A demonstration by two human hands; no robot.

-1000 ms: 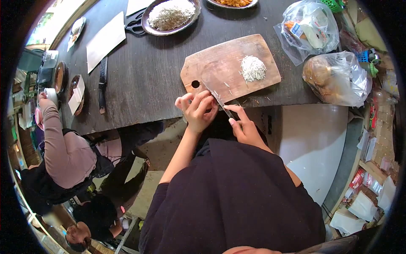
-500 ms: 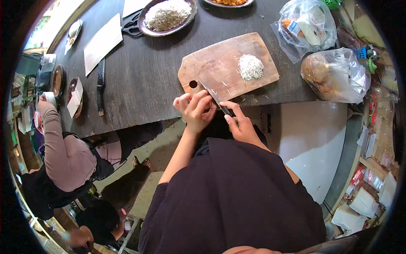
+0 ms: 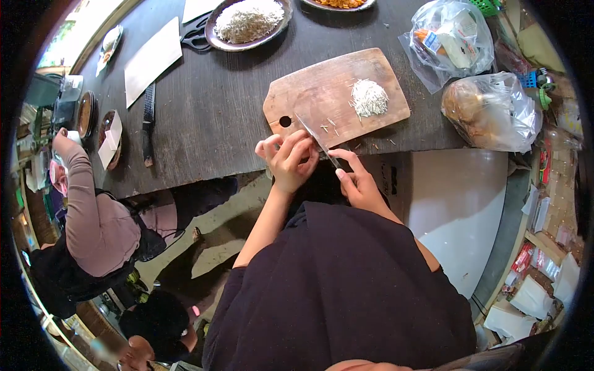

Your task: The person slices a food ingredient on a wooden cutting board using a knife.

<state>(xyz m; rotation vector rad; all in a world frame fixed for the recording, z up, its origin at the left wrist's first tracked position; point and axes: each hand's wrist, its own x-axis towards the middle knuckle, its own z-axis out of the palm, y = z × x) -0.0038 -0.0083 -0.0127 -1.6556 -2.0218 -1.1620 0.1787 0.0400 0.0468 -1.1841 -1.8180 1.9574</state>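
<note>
The right hand (image 3: 357,182), at center frame, grasps the knife (image 3: 316,139) by its handle, with the index finger extended along it. The blade points toward the upper left and crosses the lower-left edge of the wooden cutting board (image 3: 322,80). Just left of the blade, the left hand (image 3: 289,162) has its fingers curled at the board's edge, fingertips close to the blade; whether it grips a piece cannot be told.

Judged step in hand: fine slicing at the near edge of the board. The next stroke calls for curled left fingertips, a steady board and a controlled right-hand grip; the main hazard is the small clearance between fingers and edge.

A few loose white slivers (image 3: 332,122) lie right of the blade. Farther right on the board sits a pile of white slivers (image 3: 369,99).

Beyond the board, on the dark tabletop (image 3: 204,111), an oval plate (image 3: 250,46) at upper center carries a larger heap of white shreds (image 3: 249,20).
</note>
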